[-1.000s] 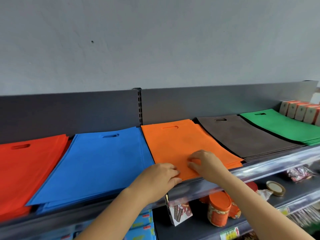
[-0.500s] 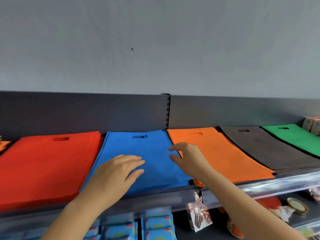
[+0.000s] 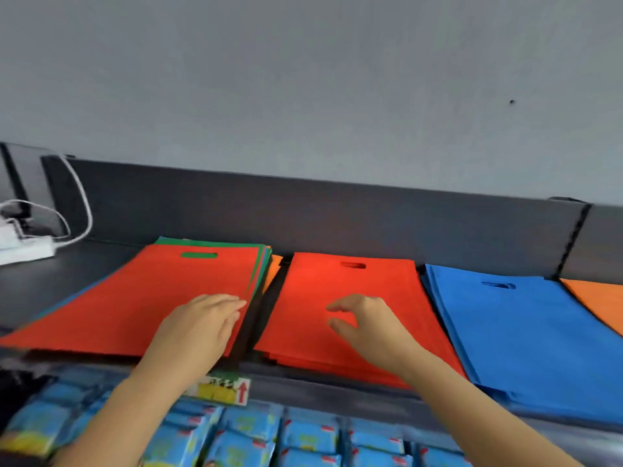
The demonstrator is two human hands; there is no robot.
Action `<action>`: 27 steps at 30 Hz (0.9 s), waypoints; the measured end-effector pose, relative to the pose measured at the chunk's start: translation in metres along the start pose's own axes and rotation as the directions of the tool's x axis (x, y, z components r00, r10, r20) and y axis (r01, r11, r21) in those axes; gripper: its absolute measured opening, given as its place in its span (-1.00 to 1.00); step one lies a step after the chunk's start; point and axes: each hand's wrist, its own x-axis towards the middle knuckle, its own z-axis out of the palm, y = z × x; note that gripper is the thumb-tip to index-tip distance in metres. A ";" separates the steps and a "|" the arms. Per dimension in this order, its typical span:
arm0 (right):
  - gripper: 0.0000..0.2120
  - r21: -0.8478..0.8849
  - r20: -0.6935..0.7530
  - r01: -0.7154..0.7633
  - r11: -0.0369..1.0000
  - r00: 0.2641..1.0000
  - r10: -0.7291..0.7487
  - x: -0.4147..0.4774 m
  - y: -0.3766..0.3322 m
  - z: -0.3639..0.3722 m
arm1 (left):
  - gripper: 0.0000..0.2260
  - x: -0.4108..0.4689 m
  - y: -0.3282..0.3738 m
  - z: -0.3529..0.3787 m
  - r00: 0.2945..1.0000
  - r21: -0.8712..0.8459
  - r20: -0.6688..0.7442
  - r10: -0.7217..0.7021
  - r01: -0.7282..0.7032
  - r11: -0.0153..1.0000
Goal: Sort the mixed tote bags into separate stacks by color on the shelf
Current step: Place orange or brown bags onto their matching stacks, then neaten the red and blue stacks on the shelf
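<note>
On the dark shelf point(image 3: 50, 274) lie several piles of flat tote bags. At the far left is the mixed stack point(image 3: 141, 308). Its top bag is red, and under it edges of green, blue and orange bags show at the back and at the right side; green shows also through the handle hole. Just beside it on the right, behind a narrow dark gap, lies the red stack point(image 3: 371, 281), next to that the blue stack point(image 3: 526, 332), and at the right border a corner of the orange stack point(image 3: 596, 298). The left hand point(image 3: 199, 328) lies flat on the near right part of the top red bag of the mixed stack, with straight fingers close together and their tips at the right edge of the bag; it grips nothing. The right hand point(image 3: 367, 328) is over the middle of the red stack, wide, with loosely bent fingers and the thumb apart from them, and it holds nothing; whether it touches the bag I cannot tell. At the left end of the shelf stands a white power strip point(image 3: 23, 252). On the front edge of the shelf, under the left wrist, is a price label point(image 3: 224, 392) with a red arrow. Below, rows of blue packets point(image 3: 303, 439) fill the lower shelf.
</note>
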 end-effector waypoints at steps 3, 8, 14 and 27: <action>-0.70 0.018 0.046 0.057 0.998 0.997 -0.058 0.031 -0.051 0.039 | -0.71 -0.003 -0.056 -0.013 0.999 0.024 -0.003 -0.043 0.043 0.999; -0.42 0.085 0.252 0.100 0.991 0.961 -0.118 0.059 -0.110 0.079 | -0.66 -0.006 -0.124 -0.027 0.982 0.007 0.121 -0.142 0.143 0.990; -0.37 -0.005 0.324 0.030 1.000 0.946 -0.027 0.079 -0.123 0.089 | -0.07 -0.015 -0.160 -0.042 0.888 -0.200 0.446 -0.110 0.218 0.955; -0.53 -0.027 0.120 -0.143 0.989 0.982 0.145 0.097 -0.124 0.103 | -0.38 -0.015 -0.168 -0.068 0.795 -0.328 0.596 0.116 0.109 0.938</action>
